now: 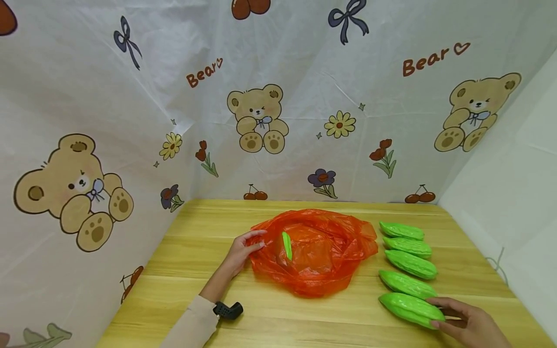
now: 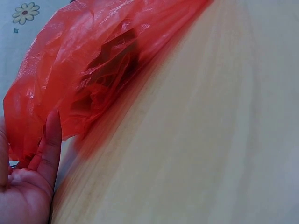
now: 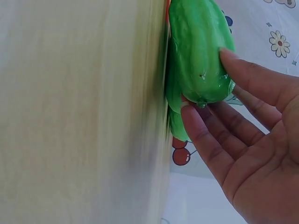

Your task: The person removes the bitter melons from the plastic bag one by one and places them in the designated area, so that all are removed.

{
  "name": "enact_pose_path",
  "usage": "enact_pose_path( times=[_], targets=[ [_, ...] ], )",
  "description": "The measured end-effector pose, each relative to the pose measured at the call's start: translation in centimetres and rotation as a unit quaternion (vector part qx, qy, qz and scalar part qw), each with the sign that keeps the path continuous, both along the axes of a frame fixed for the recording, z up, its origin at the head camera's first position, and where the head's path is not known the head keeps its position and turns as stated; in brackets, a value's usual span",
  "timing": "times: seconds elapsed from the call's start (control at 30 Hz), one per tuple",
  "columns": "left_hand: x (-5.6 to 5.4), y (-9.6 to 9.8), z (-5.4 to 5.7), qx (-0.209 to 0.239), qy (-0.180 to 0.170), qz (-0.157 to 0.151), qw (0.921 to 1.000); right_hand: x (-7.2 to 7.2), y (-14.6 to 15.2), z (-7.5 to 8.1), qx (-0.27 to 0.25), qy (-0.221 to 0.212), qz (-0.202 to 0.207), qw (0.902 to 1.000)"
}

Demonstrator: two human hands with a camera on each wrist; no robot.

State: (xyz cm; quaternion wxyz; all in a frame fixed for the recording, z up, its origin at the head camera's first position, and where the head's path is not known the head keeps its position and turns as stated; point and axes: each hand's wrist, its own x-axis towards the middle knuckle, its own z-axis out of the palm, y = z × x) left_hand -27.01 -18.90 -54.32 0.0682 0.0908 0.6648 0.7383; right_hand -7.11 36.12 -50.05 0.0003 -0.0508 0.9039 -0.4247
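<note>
A red plastic bag (image 1: pixel 313 285) lies with its mouth spread wide, and one narrow bright green piece (image 1: pixel 287 245) shows inside it. At the bag's left rim, my left hand (image 1: pixel 239 251) holds the thin plastic between thumb and fingers; the left wrist view shows the film bunched at those fingers. Five is too many to list singly: several green bitter melons (image 1: pixel 410 263) form a column right of the bag. My right hand (image 1: pixel 467 321) grips the blunt end of the nearest bitter melon (image 3: pixel 201 51), thumb on one side and fingers on the other.
The light wood table (image 1: pixel 278 319) meets a white cloth wall (image 1: pixel 300 63) printed with bears at the back and left. A plain white panel (image 1: pixel 522 159) stands on the right, with a thin cable (image 1: pixel 498 266) beside the table edge. A black wrist device (image 1: pixel 228 311) sits on my left sleeve.
</note>
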Motion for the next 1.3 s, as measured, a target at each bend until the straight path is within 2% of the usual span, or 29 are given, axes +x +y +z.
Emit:
enact_pose_path(
  times=[0.1, 0.33, 0.47, 0.8, 1.0, 1.3],
  targets=[
    [0.0, 0.0, 0.0, 0.0, -0.002, -0.001, 1.0, 0.0, 0.1, 0.0, 0.029, 0.006, -0.023, 0.9993],
    [-0.1, 0.0, -0.1, -0.003, 0.006, -0.004, 1.0, -0.4, 0.3, 0.0, 0.076, 0.025, -0.038, 0.9961],
    [-0.2, 0.0, -0.1, 0.0, 0.005, -0.004, 1.0, -0.7, 0.4, 0.2, 0.103, 0.016, -0.048, 0.9934],
    [-0.3, 0.0, -0.2, 0.001, 0.003, -0.002, 1.0, -1.1, 0.7, 0.3, 0.12, 0.022, -0.05, 0.9913],
    [-0.2, 0.0, -0.2, 0.001, -0.001, -0.003, 1.0, -1.2, 0.5, 0.3, 0.134, 0.046, -0.053, 0.9885],
    [-0.1, 0.0, 0.0, 0.006, 0.004, -0.004, 1.0, -1.5, 0.4, 1.4, 0.147, -0.012, -0.047, 0.9879]
  ],
)
